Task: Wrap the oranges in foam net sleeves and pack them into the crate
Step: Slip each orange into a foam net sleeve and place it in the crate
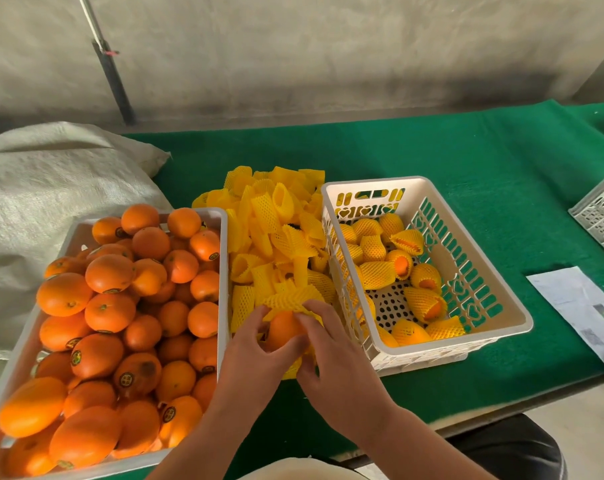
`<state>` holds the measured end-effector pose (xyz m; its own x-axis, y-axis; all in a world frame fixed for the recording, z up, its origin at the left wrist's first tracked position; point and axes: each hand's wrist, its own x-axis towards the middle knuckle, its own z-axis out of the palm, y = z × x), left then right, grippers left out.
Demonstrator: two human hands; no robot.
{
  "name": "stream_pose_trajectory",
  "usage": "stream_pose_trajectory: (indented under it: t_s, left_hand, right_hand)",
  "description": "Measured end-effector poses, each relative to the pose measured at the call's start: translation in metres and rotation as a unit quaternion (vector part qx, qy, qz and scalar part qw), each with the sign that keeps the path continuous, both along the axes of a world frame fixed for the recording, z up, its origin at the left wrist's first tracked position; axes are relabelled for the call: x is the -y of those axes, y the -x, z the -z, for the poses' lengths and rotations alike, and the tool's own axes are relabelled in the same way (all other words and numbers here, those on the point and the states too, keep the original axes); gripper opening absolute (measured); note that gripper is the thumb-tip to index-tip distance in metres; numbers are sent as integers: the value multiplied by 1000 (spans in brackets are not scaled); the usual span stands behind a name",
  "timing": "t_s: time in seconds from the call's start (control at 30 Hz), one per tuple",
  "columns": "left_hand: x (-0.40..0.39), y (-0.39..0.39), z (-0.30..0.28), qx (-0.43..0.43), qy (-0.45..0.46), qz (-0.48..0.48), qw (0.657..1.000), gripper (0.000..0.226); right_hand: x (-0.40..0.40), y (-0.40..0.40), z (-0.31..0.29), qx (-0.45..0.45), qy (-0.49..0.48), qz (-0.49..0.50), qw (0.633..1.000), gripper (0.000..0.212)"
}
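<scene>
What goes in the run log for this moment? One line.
step: sleeving | hands: left hand, right hand hold orange in foam sleeve | crate: partly filled

Over the green felt-covered table [432, 161], the left hand [255, 355] and right hand [331, 355] grip one bare orange [284, 329] in a yellow foam net sleeve [295, 297]. A white tray [221, 271] of oranges sits left, a white perforated plastic crate [501, 296] of wrapped oranges right, and loose sleeves [276, 220] are piled between them.

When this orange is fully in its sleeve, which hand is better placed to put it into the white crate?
The right hand, probably. It grips the sleeve on the orange from the side nearest the white crate; the left hand would cross over.
</scene>
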<state>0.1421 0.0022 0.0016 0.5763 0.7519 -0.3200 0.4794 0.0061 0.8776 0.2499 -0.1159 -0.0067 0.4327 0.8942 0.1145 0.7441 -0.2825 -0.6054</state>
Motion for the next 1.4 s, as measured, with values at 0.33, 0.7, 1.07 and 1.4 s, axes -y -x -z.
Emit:
stream_pose_trajectory:
  t_s: [0.33,0.7,1.07,1.4]
  left_hand:
    - [0,8,5,17,-89,-3,996,66]
    - [3,8,16,5,-256,-45,965,41]
    - [-17,26,9,98,-448,-37,888,57]
    - [4,10,8,103,-525,89,840,40]
  right_hand:
    - [3,2,-8,17,-16,-2,1000,54]
    - [4,22,-13,16,-14,-54,998,53]
    - [24,22,-38,-155,-171,1,973,28]
    - [-11,10,-56,-625,-61,156,762,94]
